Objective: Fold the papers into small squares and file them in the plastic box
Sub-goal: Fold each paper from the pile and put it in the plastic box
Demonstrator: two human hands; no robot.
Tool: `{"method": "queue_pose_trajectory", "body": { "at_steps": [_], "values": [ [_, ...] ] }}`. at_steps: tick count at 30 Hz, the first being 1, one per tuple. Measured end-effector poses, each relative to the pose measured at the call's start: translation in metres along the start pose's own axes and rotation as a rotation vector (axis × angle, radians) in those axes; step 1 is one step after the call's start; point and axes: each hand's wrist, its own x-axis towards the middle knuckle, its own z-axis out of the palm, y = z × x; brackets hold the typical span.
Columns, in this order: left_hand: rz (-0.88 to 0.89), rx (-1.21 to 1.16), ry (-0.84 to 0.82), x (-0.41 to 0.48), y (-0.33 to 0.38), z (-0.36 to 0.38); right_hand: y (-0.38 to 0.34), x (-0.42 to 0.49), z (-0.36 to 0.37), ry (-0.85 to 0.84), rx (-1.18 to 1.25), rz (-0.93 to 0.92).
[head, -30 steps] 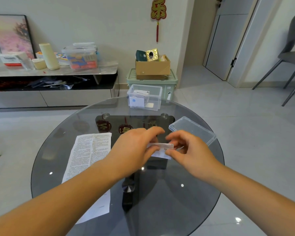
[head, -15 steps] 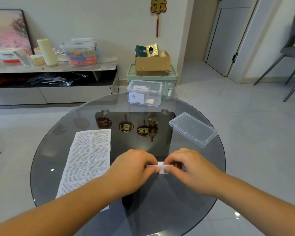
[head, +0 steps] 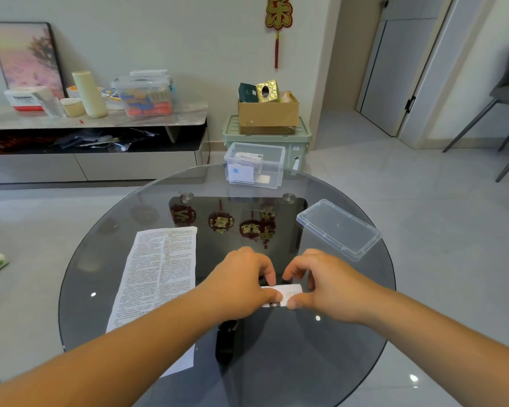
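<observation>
The folded paper [head: 290, 292] lies on the table [head: 306, 362], well short of the plastic box [head: 254, 167] on the near side. The left hand [head: 241, 284] and right hand [head: 323, 284] pinch its opposite ends, fingers curled onto it.

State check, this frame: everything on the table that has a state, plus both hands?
box: open, lid off, a few papers inside
lid: off, lying on the table
folded paper: folded small, down at the glass, held at both ends
sheet: unfolded, flat
left hand: fingers curled, pinches the folded paper's left end
right hand: fingers curled, pinches its right end
</observation>
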Motion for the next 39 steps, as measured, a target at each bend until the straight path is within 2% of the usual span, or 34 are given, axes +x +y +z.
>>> {"method": "queue_pose_trajectory", "body": {
  "at_steps": [6,9,12,15,19,22,27,33,36,39],
  "values": [
    [-0.023,-0.013,-0.083,0.0,0.006,0.0,-0.006,0.006,-0.008,-0.097,0.032,0.03],
    [-0.005,0.043,-0.044,0.001,0.005,-0.005,-0.012,0.008,-0.01,-0.081,0.035,-0.014],
    [0.098,0.132,0.039,0.006,0.002,-0.025,-0.014,0.014,-0.017,0.038,-0.008,-0.061],
    [0.22,0.286,0.114,0.038,-0.008,-0.062,-0.009,0.041,-0.04,0.238,-0.014,-0.033],
    [0.219,0.565,0.216,0.114,-0.035,-0.107,0.001,0.11,-0.077,0.521,0.111,-0.007],
    [0.152,0.732,0.098,0.165,-0.051,-0.126,0.0,0.167,-0.1,0.61,0.108,-0.007],
    [0.171,0.846,-0.026,0.221,-0.069,-0.135,-0.003,0.257,-0.119,0.624,0.052,0.026],
    [0.123,0.72,-0.1,0.248,-0.074,-0.135,-0.002,0.304,-0.115,0.545,-0.037,0.05],
    [0.04,0.708,-0.143,0.255,-0.068,-0.132,0.003,0.31,-0.111,0.502,-0.085,0.042],
    [-0.039,0.632,-0.196,0.261,-0.06,-0.128,0.008,0.31,-0.11,0.529,-0.113,0.042]
  ]
}}
